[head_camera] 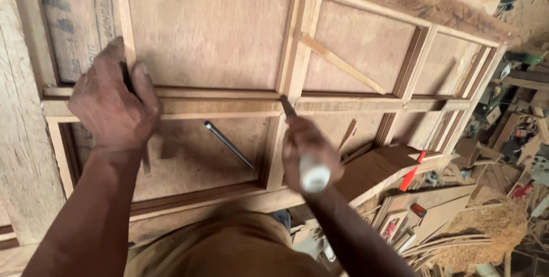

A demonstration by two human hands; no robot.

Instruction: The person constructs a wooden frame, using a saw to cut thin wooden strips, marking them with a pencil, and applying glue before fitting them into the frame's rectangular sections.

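- Wood is filling nearly the whole head view: a large panelled door frame (297, 42) of reddish-brown timber is lying flat, its rails and uprights dividing plywood panels into compartments.
- Pressing down on the left side, the left hand (114, 102) is resting where an upright meets the long cross rail (229, 107); its fingers (143, 85) are curling closed over the rail's edge, with something dark under them that I cannot make out.
- Gripping a chisel (300, 145), the right hand (306, 148) is sitting near the middle of the frame; its fingers are wrapping tightly round the tool, whose pale, rounded handle end is sticking out towards the person.
- Pointing away from the body, the chisel's dark blade tip is touching the cross rail just beside the central upright.
- Lying loose in the lower left panel, between the two hands, a thin metal rod (229, 144) is slanting diagonally, apart from both.
- Crossing the upper right panel, a light wooden strip (343, 64) is lying at a slant.
- Showing past the frame's lower right edge, the workshop floor is holding offcuts, a red-handled tool (413, 171) and a heap of wood shavings (486, 237).
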